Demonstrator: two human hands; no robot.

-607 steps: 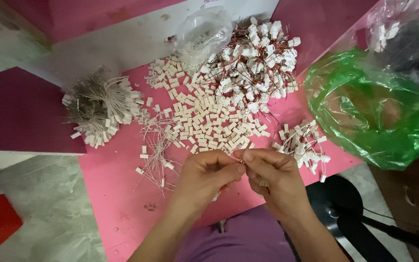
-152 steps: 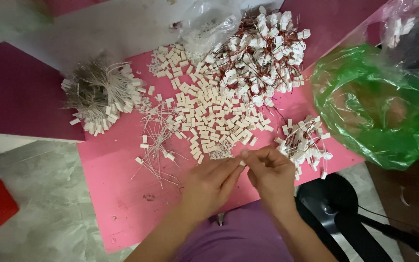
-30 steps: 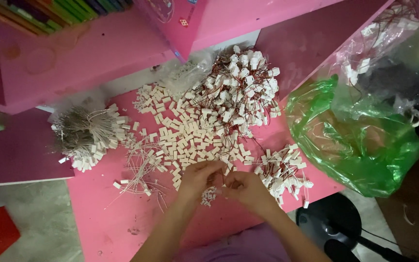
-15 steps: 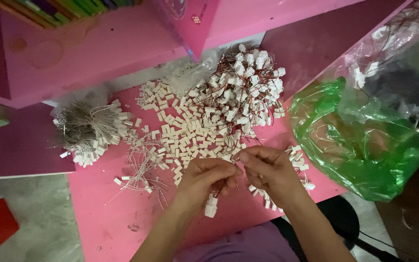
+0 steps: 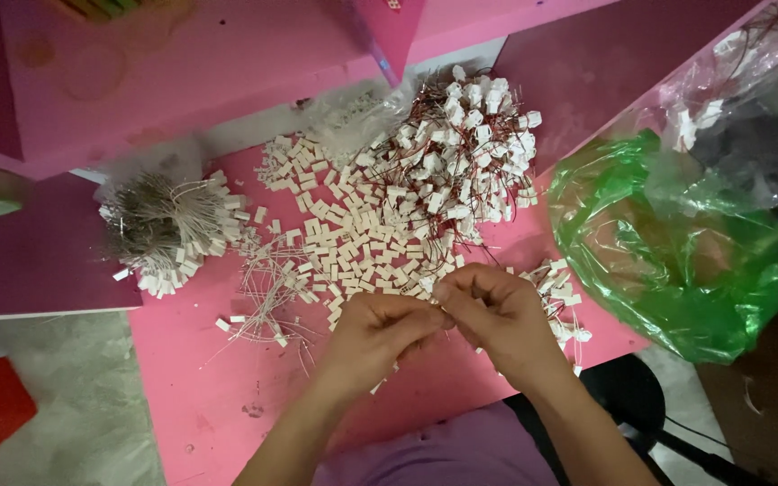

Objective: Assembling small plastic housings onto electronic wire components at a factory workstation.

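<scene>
Small white connector [image 5: 444, 312], mostly hidden, pinched between fingertips of left hand [image 5: 375, 335] and right hand [image 5: 497, 315]; both closed narrow on it, touching, just below the loose white connector pile [image 5: 362, 252]. Right of the pile: heap of red-wired connectors [image 5: 461, 153]. Left of the pile: bundle of pale-wired connectors [image 5: 168, 229]. Far right of the pile: green plastic bag [image 5: 677, 243]. All on pink table [image 5: 200, 396].

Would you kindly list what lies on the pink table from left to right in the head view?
Grey wire bundle → loose thin wires → left hand → right hand → green bag.
</scene>
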